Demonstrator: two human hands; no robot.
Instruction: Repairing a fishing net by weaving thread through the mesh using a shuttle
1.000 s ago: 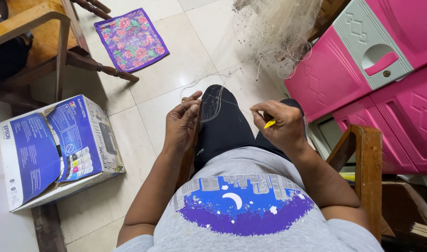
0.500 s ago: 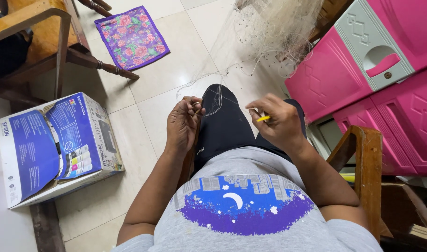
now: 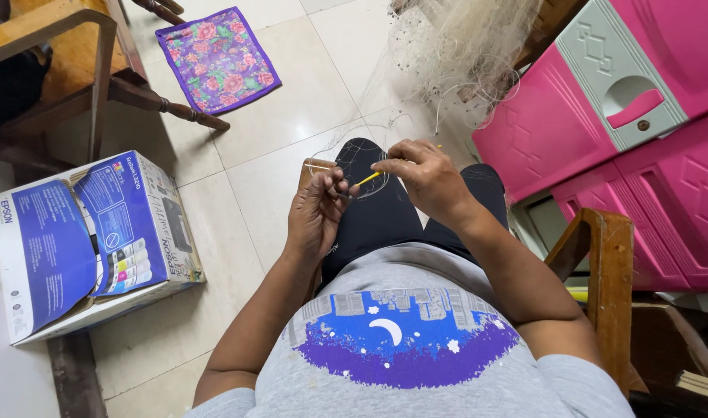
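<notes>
I sit with my legs in dark trousers (image 3: 385, 217) stretched over a tiled floor. My left hand (image 3: 317, 210) pinches thin pale net threads together with a small flat wooden piece (image 3: 317, 164) above my knee. My right hand (image 3: 427, 176) grips a slim yellow needle (image 3: 369, 177), its tip pointing left toward my left fingers. The two hands are close together, nearly touching. A heap of fine whitish fishing net (image 3: 466, 46) hangs in front of my knees, with strands running down to my hands.
A blue and white cardboard box (image 3: 90, 240) lies on the floor to my left. A purple floral cloth (image 3: 217, 58) lies further ahead. A wooden chair (image 3: 67, 70) stands at the upper left, pink plastic cabinets (image 3: 625, 131) at the right, a wooden armrest (image 3: 601, 263) beside my right arm.
My right hand has moved left with the yellow needle, closing in on my left hand. My left hand has stayed over the knee, holding the threads.
</notes>
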